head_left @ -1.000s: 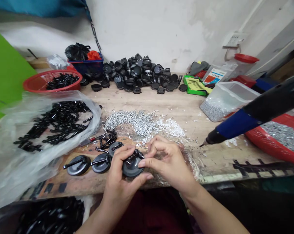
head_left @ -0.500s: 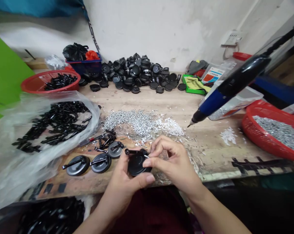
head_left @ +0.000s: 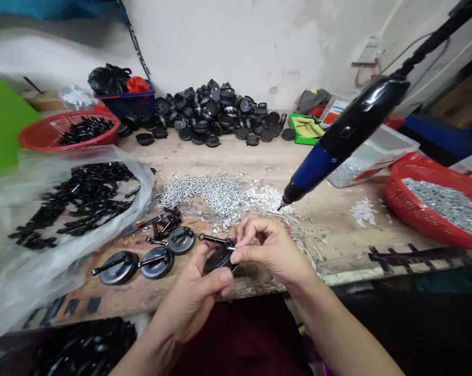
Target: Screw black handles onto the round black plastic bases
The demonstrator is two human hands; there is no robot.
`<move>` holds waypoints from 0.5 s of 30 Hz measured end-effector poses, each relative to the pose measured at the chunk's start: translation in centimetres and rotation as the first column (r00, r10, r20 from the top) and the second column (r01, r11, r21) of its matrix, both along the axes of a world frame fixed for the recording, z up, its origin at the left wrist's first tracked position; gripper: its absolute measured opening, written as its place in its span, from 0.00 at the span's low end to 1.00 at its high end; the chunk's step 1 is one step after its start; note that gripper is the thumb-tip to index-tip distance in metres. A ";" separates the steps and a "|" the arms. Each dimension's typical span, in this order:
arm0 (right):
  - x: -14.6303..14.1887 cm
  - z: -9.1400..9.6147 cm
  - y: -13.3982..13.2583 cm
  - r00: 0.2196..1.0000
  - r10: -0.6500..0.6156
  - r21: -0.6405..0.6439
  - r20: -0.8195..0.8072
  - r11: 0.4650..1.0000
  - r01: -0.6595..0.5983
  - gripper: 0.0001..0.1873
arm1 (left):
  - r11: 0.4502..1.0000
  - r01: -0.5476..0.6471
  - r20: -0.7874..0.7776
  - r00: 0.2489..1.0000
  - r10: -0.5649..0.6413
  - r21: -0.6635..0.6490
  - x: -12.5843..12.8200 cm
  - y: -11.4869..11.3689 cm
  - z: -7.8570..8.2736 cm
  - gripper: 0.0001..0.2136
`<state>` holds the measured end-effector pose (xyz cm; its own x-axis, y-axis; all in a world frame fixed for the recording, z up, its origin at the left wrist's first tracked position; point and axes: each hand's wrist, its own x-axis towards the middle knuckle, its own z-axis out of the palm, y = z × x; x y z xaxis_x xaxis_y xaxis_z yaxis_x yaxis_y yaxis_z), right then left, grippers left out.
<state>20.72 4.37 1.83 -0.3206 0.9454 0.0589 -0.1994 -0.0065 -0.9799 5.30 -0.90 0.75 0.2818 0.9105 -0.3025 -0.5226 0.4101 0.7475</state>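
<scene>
My left hand is closed round a round black disc part, which it holds tilted above the front of the bench. A black arm stands out from the disc's upper edge. My right hand pinches a small silver pin between thumb and forefinger, at the joint of arm and disc; how far it is inserted I cannot tell. Left of my hands lie three similar discs with arms, such as the nearest assembled disc. Loose black arms are heaped behind them.
Silver pins and white plastic bits are spread behind my hands. A hanging electric screwdriver reaches down at right. A plastic bag of black arms lies left, a red basket right, and a disc pile against the wall.
The disc in my left hand has tipped more edge-on, and its arm points up and left. My right hand keeps the pin at the joint. The view has shifted slightly.
</scene>
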 end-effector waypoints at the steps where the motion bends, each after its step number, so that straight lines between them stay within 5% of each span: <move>1: 0.0 0.0 0.0 1.000 -0.003 -0.004 0.009 1.000 0.003 0.15 | 1.000 -0.015 -0.031 0.999 0.015 0.011 0.0 -0.1 -0.1 0.22; 7: 0.0 0.8 -0.2 0.984 -0.062 0.050 0.165 0.997 0.055 0.17 | 0.979 -0.120 -0.321 0.932 0.169 0.167 0.1 -0.3 -0.5 0.26; 12: -0.2 2.3 -1.2 0.917 -0.151 0.178 0.370 0.980 0.090 0.16 | 0.861 -0.027 -0.610 0.694 0.382 0.508 -0.3 -0.4 -1.2 0.26; 15: -0.3 2.7 -1.8 0.889 -0.181 0.247 0.420 0.966 0.080 0.15 | 0.820 0.009 -0.625 0.653 0.429 0.573 -0.5 -0.5 -1.6 0.26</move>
